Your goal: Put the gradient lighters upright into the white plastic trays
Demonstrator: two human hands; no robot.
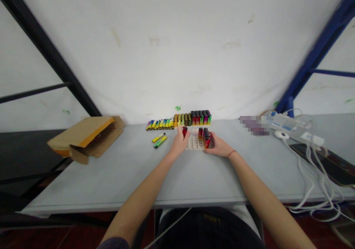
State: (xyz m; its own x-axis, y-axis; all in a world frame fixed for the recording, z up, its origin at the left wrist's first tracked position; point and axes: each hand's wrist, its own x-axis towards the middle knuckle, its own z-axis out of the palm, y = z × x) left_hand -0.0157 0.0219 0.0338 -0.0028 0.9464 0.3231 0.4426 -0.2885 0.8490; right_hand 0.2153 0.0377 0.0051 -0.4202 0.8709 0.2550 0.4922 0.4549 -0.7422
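Note:
In front of me on the table stands a white tray with rows of holes. My left hand is closed around a red lighter with a dark top, at the tray's left side. My right hand curls around the tray's right edge, its thumb near the front corner, beside a column of upright red lighters. Another reddish lighter stands in the tray's back part. Two lighters, a yellow one and a green one, lie flat to the left.
Behind the tray stand a block of multicoloured lighters and a yellow-topped group; a row of yellow-and-blue lighters lies beside them. An open cardboard box sits left. White cables, a power strip and a phone occupy the right.

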